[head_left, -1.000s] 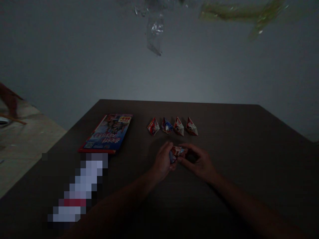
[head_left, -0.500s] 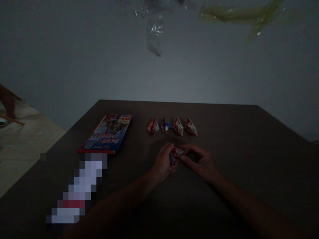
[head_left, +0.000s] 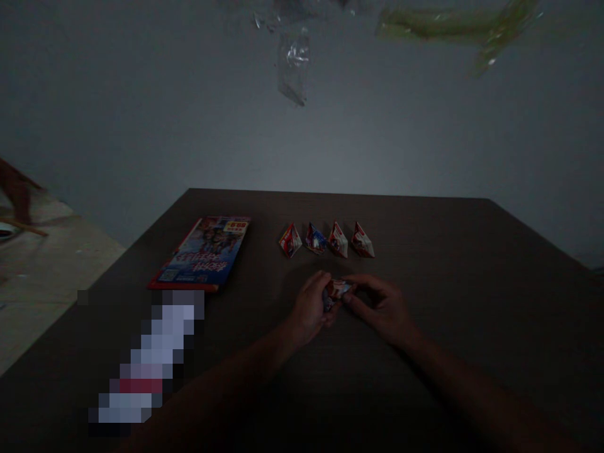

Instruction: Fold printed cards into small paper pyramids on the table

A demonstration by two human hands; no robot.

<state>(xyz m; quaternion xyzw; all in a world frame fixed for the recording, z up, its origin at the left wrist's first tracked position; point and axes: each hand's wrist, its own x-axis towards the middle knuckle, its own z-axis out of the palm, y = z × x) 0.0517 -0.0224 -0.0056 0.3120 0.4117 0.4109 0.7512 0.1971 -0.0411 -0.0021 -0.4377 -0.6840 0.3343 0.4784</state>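
Note:
A small folded piece of printed paper (head_left: 336,289) is held between both hands above the dark table (head_left: 425,226). My left hand (head_left: 312,306) wraps round its left side, with the thumb on top. At its right end, the thumb and index finger of my right hand (head_left: 380,306) pinch the edge. Beyond the hands, several folded paper shapes stand in a row: a red and white one (head_left: 290,241), a blue one (head_left: 315,239) and two more red and white ones (head_left: 338,240) (head_left: 362,240).
On the left of the table lies a stack of printed sheets or booklets (head_left: 205,251). A blurred-out pale object (head_left: 155,352) is nearer to me. Behind the table rises a grey wall (head_left: 377,126) with tape on it.
The folded paper in my hands has turned slightly and shows more of its pale side. Both hands have barely moved and keep their hold.

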